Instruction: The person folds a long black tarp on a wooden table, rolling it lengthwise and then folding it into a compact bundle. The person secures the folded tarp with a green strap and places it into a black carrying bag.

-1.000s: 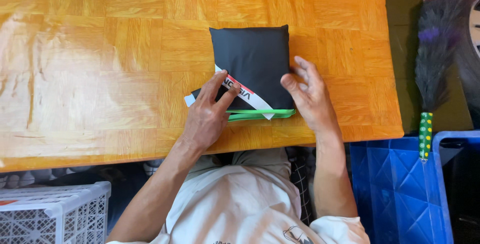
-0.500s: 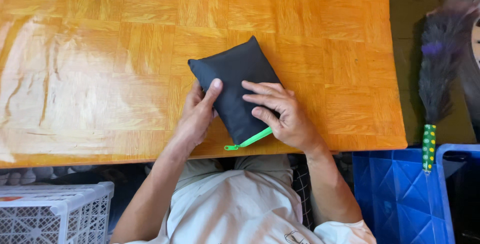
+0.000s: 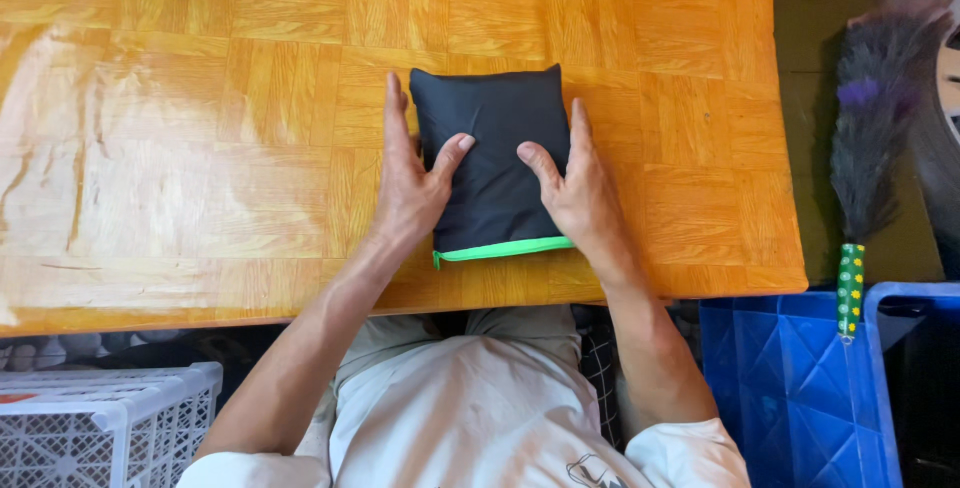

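Squaring step: left hand (image 3: 410, 183) and right hand (image 3: 580, 188), fingers flat and open, flank folded black pouch (image 3: 495, 163) on table (image 3: 200, 148); next likely needs even pressing.

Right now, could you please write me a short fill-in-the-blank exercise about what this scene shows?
1. The black pouch has a strip of ____ colour along its near edge.
2. The left hand and right hand both rest ____ fingers flat beside the pouch.
3. The pouch lies on a ____ table.
4. Right of the table stands a feather duster beside a ____ crate.

Missing words: green; open; wooden; blue
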